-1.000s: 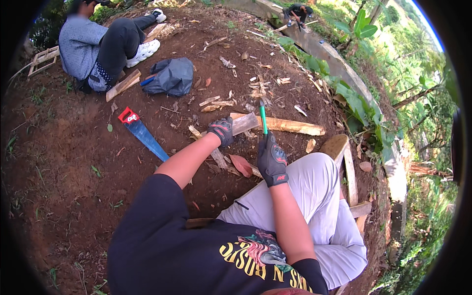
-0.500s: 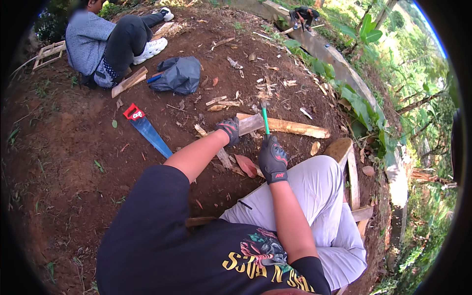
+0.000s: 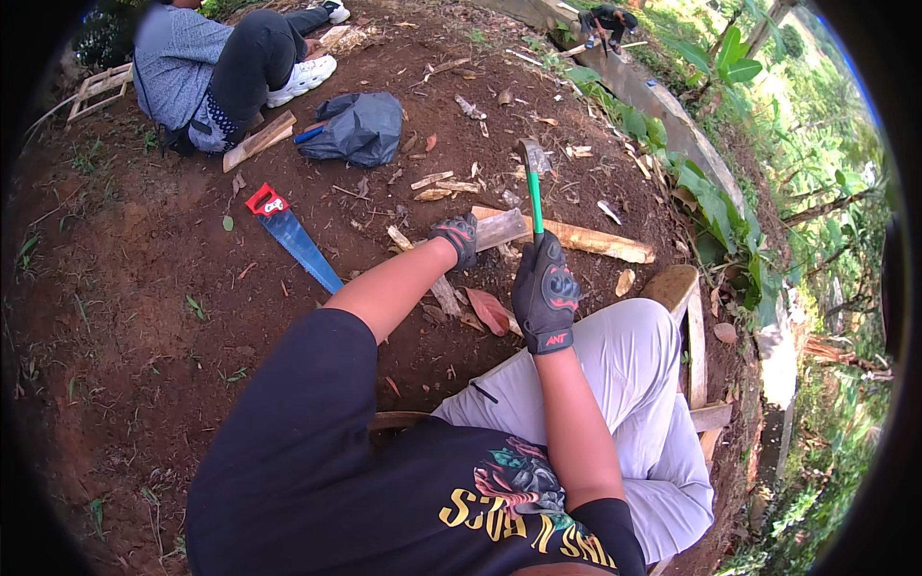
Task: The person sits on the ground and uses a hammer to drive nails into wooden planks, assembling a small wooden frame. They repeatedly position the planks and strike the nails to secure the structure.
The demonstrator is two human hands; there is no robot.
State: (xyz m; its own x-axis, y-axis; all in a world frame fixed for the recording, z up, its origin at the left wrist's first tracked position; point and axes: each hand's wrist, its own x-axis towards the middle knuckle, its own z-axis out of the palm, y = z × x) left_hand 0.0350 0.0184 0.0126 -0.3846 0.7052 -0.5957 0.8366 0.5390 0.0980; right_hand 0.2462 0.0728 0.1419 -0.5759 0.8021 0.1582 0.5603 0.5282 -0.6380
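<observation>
My left hand (image 3: 456, 238), in a dark glove, is closed on the end of a short grey-brown wooden board (image 3: 501, 228). This board rests across a longer, paler plank (image 3: 600, 242) on the soil. My right hand (image 3: 545, 293), gloved too, is wrapped round the green handle of a hammer (image 3: 535, 197). The hammer's metal head is up above the boards, apart from them. A reddish dry leaf (image 3: 489, 312) lies between my hands, and a thin wood strip (image 3: 444, 296) runs beneath my left wrist.
A handsaw (image 3: 296, 245) with a red handle lies left of my left arm. Beyond it are a black plastic bag (image 3: 360, 130) and a wood piece (image 3: 259, 141) near a seated person (image 3: 216, 86). Another person (image 3: 607, 24) bends by a concrete ledge (image 3: 672, 120). Wood chips scatter the soil.
My right hand has lifted the hammer, so its head is now higher and farther from the boards. My left hand keeps its hold on the short board. The view has shifted slightly.
</observation>
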